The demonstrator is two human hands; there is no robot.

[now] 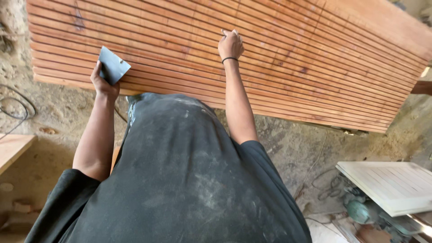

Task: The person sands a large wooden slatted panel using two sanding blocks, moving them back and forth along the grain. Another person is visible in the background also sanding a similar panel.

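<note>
A large reddish-brown wooden panel (288, 58) with many parallel grooves lies in front of me. My left hand (102, 83) grips a flat grey scraper blade (113, 65) and holds it against the panel's near left edge. My right hand (230, 45), with a black band on its wrist, rests on the grooved surface near the middle. Its fingers are curled shut, and something pale shows at the fingertips; what it is cannot be told. My dusty black shirt (180, 180) fills the lower middle of the view and hides part of the panel's near edge.
Sawdust covers the floor (54, 117). Black cable loops (18, 108) lie at the left, above a wooden board (11, 148). At the lower right stands a white slatted panel (387, 184) with a green machine (360, 211) and wires beside it.
</note>
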